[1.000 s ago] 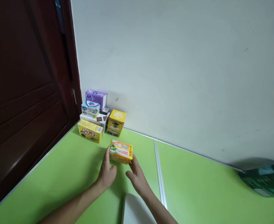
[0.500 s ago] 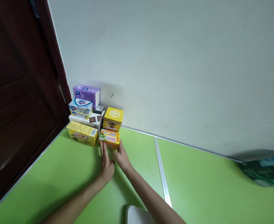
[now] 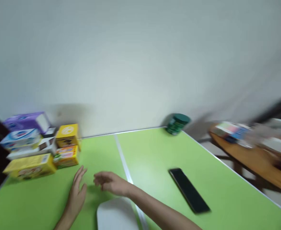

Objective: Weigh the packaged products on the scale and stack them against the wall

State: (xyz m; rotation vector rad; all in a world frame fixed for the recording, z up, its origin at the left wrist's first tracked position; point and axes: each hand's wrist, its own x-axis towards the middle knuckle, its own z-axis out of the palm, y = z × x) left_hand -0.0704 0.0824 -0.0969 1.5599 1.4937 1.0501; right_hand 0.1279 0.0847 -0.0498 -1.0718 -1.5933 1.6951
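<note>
My left hand [image 3: 76, 193] is open above the green table [image 3: 102, 150], its fingers stretched toward the boxes and holding nothing. Beside it, my right hand [image 3: 110, 182] hovers with loosely curved fingers, thumb apart, also without anything in it. Nearest to both is a small orange and yellow box [image 3: 66, 156]. Behind that stands a yellow cube-shaped box [image 3: 67, 135], and to its left lies a long yellow box [image 3: 30, 166]. Farther back, a blue and white soap box [image 3: 20, 138] rests on a white box [image 3: 46, 147], with a purple tissue pack [image 3: 26, 122] behind.
A black phone [image 3: 189, 190] lies on the right half of the table. By the wall stands a dark green canister [image 3: 178, 123]. A white rounded object [image 3: 116, 214] is at the near edge. To the right, a wooden bench [image 3: 250, 159] carries blurred items.
My view has swung right, bringing the phone and bench into sight. Both hands have let go of the orange and yellow box and drawn back from it.
</note>
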